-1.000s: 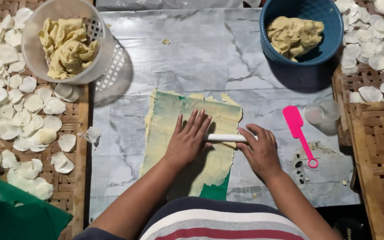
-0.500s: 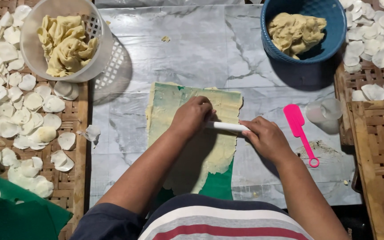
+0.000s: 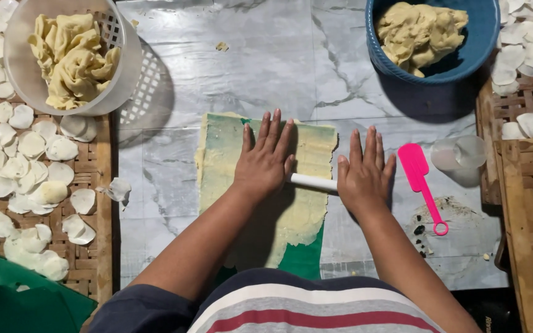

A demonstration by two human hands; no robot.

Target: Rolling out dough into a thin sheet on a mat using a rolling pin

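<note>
The left hand [image 3: 265, 161] and right hand [image 3: 365, 174] are pushing the white rolling pin [image 3: 313, 182] farther up the dough sheet [image 3: 303, 216] than a second ago. Fingers are lying flat and slightly spread, so the sheet is thinning toward its far edge.

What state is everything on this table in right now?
Left hand: flat on the roller.
Right hand: flat on the roller.
Roller: lying across the dough sheet.
Dough sheet: rolled thin, ragged edges.
Blue bowl: holds dough.
White basket: holds dough scraps.
Pink scraper: lying unused.
</note>
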